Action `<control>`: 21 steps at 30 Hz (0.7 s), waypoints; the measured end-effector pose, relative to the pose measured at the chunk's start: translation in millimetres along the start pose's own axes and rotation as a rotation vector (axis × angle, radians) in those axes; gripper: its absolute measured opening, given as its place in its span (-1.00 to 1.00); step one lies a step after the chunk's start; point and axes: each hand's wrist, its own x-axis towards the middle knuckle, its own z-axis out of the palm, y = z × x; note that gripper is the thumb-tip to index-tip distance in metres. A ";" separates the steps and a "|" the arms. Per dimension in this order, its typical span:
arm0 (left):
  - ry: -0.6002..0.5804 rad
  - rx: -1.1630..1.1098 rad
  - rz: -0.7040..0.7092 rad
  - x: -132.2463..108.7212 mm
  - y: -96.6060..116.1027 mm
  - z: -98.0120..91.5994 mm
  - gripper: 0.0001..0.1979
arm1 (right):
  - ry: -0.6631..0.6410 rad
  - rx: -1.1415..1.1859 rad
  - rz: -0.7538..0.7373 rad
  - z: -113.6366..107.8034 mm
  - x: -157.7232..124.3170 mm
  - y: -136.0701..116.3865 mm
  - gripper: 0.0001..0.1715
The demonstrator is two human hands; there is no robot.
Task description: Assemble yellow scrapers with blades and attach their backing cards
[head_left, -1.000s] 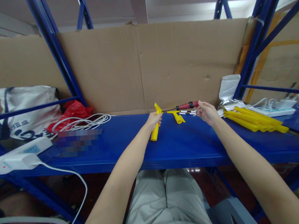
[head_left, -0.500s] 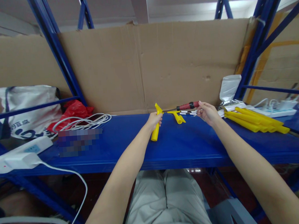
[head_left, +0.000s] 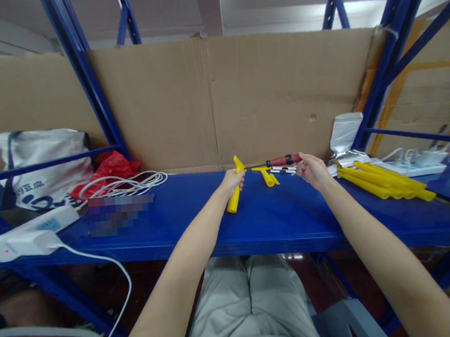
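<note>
My left hand (head_left: 233, 179) is closed around a yellow plastic handle (head_left: 233, 203), a tube with a wider, angled head, held tilted above the blue table. With its fingertips, my right hand (head_left: 313, 169) pinches the back end of a red and black screwdriver (head_left: 284, 160). The screwdriver lies nearly level, its thin shaft reaching left to the yellow handle near my left fingers. Where exactly the tip sits is too small to make out. Behind the shaft, other yellow plastic pieces (head_left: 267, 178) rest on the table between my hands.
A pile of yellow tubes (head_left: 387, 180) lies at the right, beside a white power strip (head_left: 421, 167) and a silver pouch (head_left: 346, 132). Coiled white cable (head_left: 144, 180), a red bag (head_left: 111, 168) and another power strip (head_left: 55, 221) occupy the left. Cardboard (head_left: 220, 97) stands behind the table.
</note>
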 end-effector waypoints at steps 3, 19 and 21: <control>-0.002 0.002 -0.003 -0.9 0.8 0.1 -0.84 | -0.010 -0.026 -0.011 0.0 0.1 0.0 -0.62; -0.006 0.007 -0.003 -1.9 1.7 0.4 -0.83 | 0.008 -0.025 -0.008 -0.5 0.2 -0.2 -0.72; -0.003 0.013 -0.003 -1.0 1.1 0.3 -0.85 | 0.015 -0.037 -0.015 -0.1 0.2 -0.1 -0.75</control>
